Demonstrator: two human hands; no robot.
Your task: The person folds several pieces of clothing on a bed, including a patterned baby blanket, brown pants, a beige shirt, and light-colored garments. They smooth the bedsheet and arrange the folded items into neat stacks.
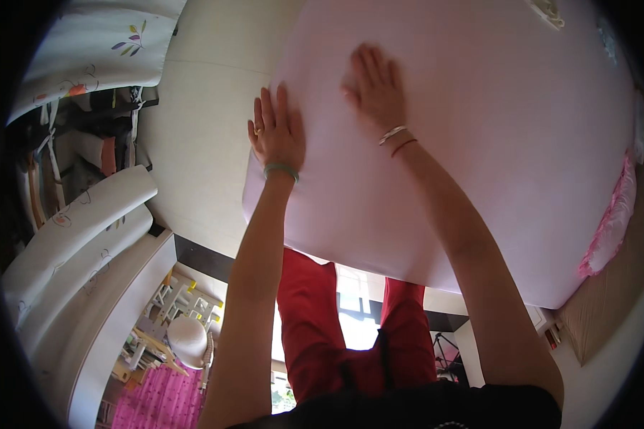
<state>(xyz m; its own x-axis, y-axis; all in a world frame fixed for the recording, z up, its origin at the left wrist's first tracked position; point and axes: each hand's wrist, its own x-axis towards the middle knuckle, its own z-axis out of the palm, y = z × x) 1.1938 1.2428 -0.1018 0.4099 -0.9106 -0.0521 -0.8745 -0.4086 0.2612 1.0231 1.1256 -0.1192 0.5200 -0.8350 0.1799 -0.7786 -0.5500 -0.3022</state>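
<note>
A pale pink sheet (479,179), smooth over most of its surface, covers what looks like a mattress in front of me. My left hand (277,137) lies flat at its left edge with fingers stretched forward; a ring and a green bangle are on it. Farther forward and to the right, my right hand (378,89) is spread on the sheet, its fingertips slightly blurred. A light bangle and a red string circle that wrist. Neither hand grips anything.
Beige floor (200,121) runs along the left side. Beyond it, a white curtain (100,50) with leaf patterns hangs over a dark rack of clothes (86,150). A pink ruffled cloth (612,218) lies at the right edge. Cream fabric (547,13) shows at the far right.
</note>
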